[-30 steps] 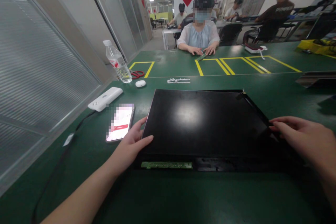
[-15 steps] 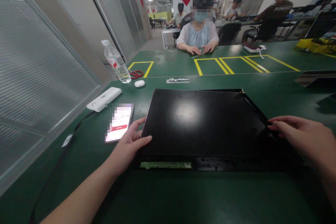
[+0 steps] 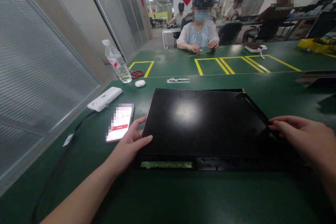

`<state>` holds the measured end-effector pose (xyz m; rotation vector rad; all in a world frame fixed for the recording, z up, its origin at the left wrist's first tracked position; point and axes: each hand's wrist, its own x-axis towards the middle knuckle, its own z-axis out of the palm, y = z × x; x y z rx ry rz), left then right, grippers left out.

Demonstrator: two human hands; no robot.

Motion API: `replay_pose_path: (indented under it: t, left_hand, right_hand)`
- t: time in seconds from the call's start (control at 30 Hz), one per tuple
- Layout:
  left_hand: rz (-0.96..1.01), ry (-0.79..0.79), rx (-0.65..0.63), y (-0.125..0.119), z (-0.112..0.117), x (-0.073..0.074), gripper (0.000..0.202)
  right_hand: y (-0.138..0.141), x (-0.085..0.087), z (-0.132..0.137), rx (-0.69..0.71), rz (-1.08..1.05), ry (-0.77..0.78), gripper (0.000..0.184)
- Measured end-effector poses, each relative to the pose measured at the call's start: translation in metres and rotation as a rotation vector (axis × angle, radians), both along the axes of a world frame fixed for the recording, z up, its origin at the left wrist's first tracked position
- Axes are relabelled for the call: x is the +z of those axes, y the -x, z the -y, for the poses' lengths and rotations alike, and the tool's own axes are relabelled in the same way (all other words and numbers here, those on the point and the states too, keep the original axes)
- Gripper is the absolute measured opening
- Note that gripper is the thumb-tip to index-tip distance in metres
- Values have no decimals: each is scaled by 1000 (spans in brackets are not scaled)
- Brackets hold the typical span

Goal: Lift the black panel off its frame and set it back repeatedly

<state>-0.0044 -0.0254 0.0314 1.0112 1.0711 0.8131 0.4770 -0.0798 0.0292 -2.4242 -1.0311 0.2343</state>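
A flat black display panel (image 3: 199,126) lies in front of me, a bright glare spot on its surface. Under it a black frame (image 3: 253,103) shows along the right and far edges. Along the near side runs a strip of green circuit board (image 3: 166,165). My left hand (image 3: 135,138) is closed on the panel's left edge, thumb on top and fingers beside or beneath it. At the right side, my right hand (image 3: 296,133) pinches the frame's edge between thumb and fingers; its lower fingers are partly in shadow.
Left of the panel are a phone (image 3: 120,122), a white power bank (image 3: 105,98) with a cable, a water bottle (image 3: 117,62), red-handled scissors (image 3: 138,74) and a white earbud case (image 3: 140,83). Small white pieces (image 3: 178,81) lie beyond. A co-worker (image 3: 199,31) sits opposite.
My hands and the panel have stayed practically still. Across the table, the co-worker's hands have shifted over a thin strip. The view has moved very slightly.
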Motion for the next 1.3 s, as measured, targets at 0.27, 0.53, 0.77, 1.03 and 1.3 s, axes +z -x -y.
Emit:
replay_pose_path:
  t: [0.27, 0.53, 0.77, 1.03, 1.3]
  left_hand:
    - [-32, -4, -46, 5, 1, -2, 90]
    - [-12, -23, -61, 5, -1, -4, 88]
    - [-4, -23, -55, 3, 1, -2, 91]
    - [-22, -93, -31, 1, -2, -8, 84]
    - [-95, -286, -29, 4, 0, -10, 76]
  right_hand:
    - [6, 5, -1, -41, 11, 29, 34]
    - [5, 5, -2, -50, -21, 40, 35]
    - [12, 10, -2, -70, -50, 52, 36]
    - [12, 9, -5, -84, -18, 61, 40]
    - [14, 10, -4, -87, -21, 56, 41]
